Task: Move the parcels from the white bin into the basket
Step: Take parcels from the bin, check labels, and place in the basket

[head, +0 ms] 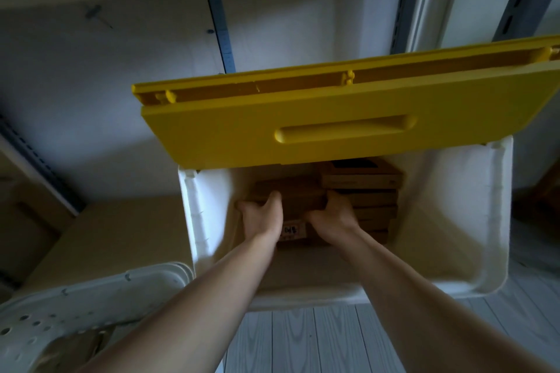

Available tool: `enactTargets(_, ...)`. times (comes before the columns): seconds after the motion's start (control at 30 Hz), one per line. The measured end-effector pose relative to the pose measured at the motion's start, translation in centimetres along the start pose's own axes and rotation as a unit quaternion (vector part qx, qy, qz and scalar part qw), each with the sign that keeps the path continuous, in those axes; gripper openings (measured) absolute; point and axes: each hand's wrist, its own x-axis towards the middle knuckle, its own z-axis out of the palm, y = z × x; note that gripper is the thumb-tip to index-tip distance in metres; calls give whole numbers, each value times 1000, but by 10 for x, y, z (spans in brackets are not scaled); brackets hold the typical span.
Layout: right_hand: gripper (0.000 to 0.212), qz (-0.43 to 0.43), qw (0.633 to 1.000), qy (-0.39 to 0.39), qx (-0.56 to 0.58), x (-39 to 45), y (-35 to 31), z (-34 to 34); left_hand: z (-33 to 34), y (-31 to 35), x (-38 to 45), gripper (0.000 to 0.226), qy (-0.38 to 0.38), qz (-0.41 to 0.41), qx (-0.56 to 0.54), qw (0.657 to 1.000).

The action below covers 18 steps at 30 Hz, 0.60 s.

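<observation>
Nearest left, I saw the perforated basket (pixel 75 297) with something brown inside. Both my arms reached into the white bin (pixel 472 221), where the brown parcel (pixel 298 206) lay flat, long axis left-right. My left hand (pixel 262 215) and right hand (pixel 331 215) gripped its ends. More parcels (pixel 366 188) were stacked right, under the raised yellow lid (pixel 303 130).
</observation>
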Motion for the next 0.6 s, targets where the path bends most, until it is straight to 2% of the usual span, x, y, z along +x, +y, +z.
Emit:
enactTargets(0.1,60,-43,998,21,41,-15,-9,-9,-9,6,-20,76,-7,27,-3,1000)
enactTargets(0.17,63,-66,996,25,58,-29,-16,-16,-18,9,-35,84,-21,49,-13,999)
enactTargets(0.23,61,-75,993,31,87,-47,-21,-22,-29,11,-49,76,-26,63,-16,998)
enactTargets(0.33,59,-68,986,43,145,-84,-35,-32,-50,14,-78,48,-22,102,-11,995)
enactTargets(0.47,50,-116,971,67,198,-140,-57,-44,-83,15,-115,58,-61,166,6,984)
enactTargets(0.6,47,-202,950,100,217,-190,-75,-48,-114,10,-147,36,-103,235,-8,967)
